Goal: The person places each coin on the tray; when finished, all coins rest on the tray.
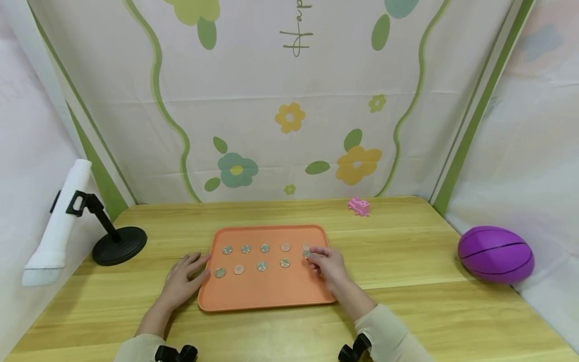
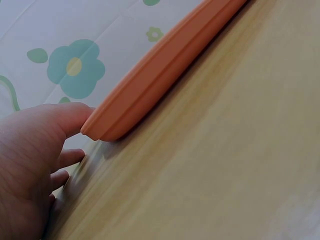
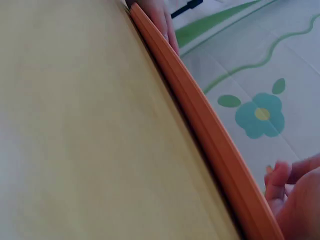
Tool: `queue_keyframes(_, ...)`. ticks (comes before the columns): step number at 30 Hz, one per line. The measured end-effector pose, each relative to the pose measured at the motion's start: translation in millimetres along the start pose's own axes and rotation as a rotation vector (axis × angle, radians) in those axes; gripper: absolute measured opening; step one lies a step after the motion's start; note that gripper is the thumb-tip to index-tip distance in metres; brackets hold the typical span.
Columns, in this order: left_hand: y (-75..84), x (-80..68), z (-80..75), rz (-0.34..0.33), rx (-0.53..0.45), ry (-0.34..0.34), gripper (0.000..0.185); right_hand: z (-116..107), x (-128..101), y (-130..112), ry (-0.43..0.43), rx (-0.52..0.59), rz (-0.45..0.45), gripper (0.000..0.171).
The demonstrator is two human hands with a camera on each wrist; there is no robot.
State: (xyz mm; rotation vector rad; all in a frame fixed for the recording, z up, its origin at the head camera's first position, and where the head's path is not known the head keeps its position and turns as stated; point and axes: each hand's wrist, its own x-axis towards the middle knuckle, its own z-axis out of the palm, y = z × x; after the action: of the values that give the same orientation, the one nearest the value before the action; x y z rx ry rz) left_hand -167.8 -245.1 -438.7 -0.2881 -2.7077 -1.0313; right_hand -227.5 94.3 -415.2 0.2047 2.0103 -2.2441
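Observation:
An orange tray (image 1: 253, 296) lies on the table with several coins set out in two rows; one is a coin (image 1: 285, 263) near the right end of the lower row. My right hand (image 1: 330, 269) is over the tray's right part and pinches a coin (image 1: 307, 254) between thumb and finger, just below the last coin of the upper row. In the right wrist view the tray's side wall partly hides this hand. My left hand (image 1: 181, 281) rests at the tray's left edge, its thumb touching the rim (image 2: 135, 95) and its other fingers loosely spread.
A white microphone (image 1: 68, 216) on a black stand (image 1: 119, 246) is at the left. A small pink toy (image 1: 359, 206) sits at the back right. A purple ball (image 1: 495, 255) lies at the table's right edge. A floral cloth (image 1: 253, 75) hangs behind the table.

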Motion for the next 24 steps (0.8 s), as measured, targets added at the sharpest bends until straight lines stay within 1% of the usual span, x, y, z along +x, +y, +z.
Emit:
queue_keyframes(3,-0.1,0.0,-0.3,0.001,0.002,0.0,0.044,4.0,-3.0,4.9,0.054,0.051,0.009,0.022)
queue_keyframes(8,-0.2,-0.1,-0.7,0.005,0.002,0.001,0.044,8.1,-5.4,10.8,0.117,0.051,-0.013,0.018)
queue_keyframes(13,0.5,-1.2,-1.4,0.006,0.012,0.004,0.044,11.3,-5.5,12.9,0.137,0.0,-0.038,0.02)
queue_keyframes(19,2.0,-1.7,-2.2,-0.006,0.009,0.005,0.045,13.6,-4.0,10.5,0.147,-0.047,-0.021,0.02)
queue_keyframes(24,3.1,-0.5,-1.4,-0.001,0.009,0.003,0.045,9.9,-5.1,10.3,0.136,-0.065,-0.008,0.02)
